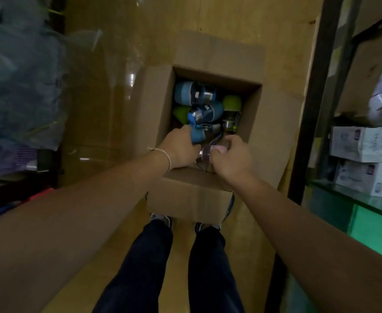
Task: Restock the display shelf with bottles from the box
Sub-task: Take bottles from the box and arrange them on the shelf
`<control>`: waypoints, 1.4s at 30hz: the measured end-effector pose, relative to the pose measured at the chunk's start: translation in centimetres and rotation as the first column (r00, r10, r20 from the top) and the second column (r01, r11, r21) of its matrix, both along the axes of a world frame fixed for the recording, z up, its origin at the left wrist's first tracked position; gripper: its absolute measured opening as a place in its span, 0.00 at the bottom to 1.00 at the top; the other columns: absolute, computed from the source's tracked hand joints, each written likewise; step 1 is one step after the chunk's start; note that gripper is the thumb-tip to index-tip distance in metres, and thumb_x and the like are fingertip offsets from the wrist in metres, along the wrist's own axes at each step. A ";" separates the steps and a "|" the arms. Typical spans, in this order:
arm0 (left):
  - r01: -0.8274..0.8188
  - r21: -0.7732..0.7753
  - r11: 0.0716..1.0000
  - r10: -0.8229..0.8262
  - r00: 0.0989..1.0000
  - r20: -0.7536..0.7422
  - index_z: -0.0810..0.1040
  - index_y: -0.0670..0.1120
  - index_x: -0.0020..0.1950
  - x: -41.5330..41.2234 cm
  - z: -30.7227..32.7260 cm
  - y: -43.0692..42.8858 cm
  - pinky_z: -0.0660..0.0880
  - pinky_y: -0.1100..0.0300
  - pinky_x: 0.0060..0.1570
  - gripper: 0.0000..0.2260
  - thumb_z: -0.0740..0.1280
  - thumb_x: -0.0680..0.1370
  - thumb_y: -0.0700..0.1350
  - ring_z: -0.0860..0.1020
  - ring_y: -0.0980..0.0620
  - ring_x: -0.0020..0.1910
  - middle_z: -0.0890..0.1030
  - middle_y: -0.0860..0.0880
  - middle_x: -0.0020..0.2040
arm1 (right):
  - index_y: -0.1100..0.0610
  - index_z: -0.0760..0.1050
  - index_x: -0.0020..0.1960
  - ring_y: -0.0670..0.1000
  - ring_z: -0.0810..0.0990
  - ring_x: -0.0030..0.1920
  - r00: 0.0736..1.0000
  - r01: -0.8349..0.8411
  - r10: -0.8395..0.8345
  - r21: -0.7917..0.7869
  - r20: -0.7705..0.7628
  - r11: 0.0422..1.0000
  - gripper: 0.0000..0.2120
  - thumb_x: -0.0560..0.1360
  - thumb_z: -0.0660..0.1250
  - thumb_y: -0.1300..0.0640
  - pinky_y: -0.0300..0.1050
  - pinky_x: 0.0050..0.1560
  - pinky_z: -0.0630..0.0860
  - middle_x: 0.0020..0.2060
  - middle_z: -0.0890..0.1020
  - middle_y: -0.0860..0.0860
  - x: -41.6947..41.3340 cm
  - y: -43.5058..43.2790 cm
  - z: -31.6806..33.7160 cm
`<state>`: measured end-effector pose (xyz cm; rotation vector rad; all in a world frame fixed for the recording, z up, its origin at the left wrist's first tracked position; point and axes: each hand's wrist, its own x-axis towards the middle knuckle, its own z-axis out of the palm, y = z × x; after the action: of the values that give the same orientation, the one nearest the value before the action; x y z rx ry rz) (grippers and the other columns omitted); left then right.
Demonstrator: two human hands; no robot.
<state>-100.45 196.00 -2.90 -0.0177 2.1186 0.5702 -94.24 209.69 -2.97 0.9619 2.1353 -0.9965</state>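
Reaching into the box [154,105], the left hand [178,146] grips a blue bottle [197,136] and the right hand [232,155] a pink bottle [219,149] at its near wall, probably to carry two per trip; other bottles [194,93] lie farther in.

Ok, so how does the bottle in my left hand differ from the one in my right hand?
Colour: the left hand grips a blue bottle; the right hand grips a pink bottle.
Position: the blue bottle sits farther into the box; the pink bottle is by its near wall.
Visibility: the blue bottle's body shows plainly; the pink bottle is mostly hidden under the fingers.
Both are inside the box, each held by one hand.
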 end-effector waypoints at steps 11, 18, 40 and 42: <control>0.110 -0.027 0.994 -0.111 0.992 -0.055 0.68 0.40 0.68 -3.4 -15.6 0.4 0.68 0.60 0.44 0.20 0.66 0.79 0.47 0.76 0.44 0.55 0.76 0.41 0.59 | 0.56 0.70 0.70 0.57 0.78 0.59 0.998 -0.029 0.029 0.002 -0.056 1.000 0.26 0.75 0.69 0.51 0.46 0.56 0.75 0.63 0.76 0.57 -4.1 0.5 -16.0; -0.041 -0.051 0.998 0.037 0.996 -0.087 0.65 0.41 0.69 -5.0 -21.2 0.4 0.74 0.56 0.54 0.23 0.68 0.77 0.45 0.75 0.43 0.60 0.72 0.40 0.64 | 0.55 0.71 0.66 0.55 0.79 0.55 0.997 -0.032 0.028 -0.042 -0.078 0.999 0.21 0.75 0.69 0.53 0.47 0.54 0.77 0.59 0.78 0.56 -5.6 0.8 -21.7; 0.326 -0.583 0.744 -0.623 0.653 -0.431 0.61 0.38 0.72 -12.1 -23.3 2.0 0.74 0.48 0.52 0.22 0.62 0.80 0.44 0.71 0.35 0.62 0.62 0.34 0.71 | 0.57 0.73 0.66 0.51 0.84 0.45 0.873 0.456 -0.487 -0.332 -0.013 0.826 0.26 0.76 0.70 0.41 0.38 0.35 0.80 0.49 0.81 0.54 -16.1 1.1 -26.5; 0.426 -0.594 0.683 -0.702 0.608 -0.370 0.63 0.37 0.70 -13.7 -23.4 2.3 0.72 0.47 0.54 0.26 0.68 0.77 0.46 0.69 0.35 0.63 0.68 0.34 0.68 | 0.57 0.73 0.65 0.51 0.84 0.45 0.884 0.437 -0.467 -0.322 -0.017 0.840 0.27 0.75 0.70 0.40 0.37 0.33 0.80 0.50 0.82 0.54 -16.1 1.4 -26.6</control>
<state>-114.16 198.34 -26.32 0.6603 2.6041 -0.3984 -110.30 211.12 -29.61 1.3099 1.7727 -1.5848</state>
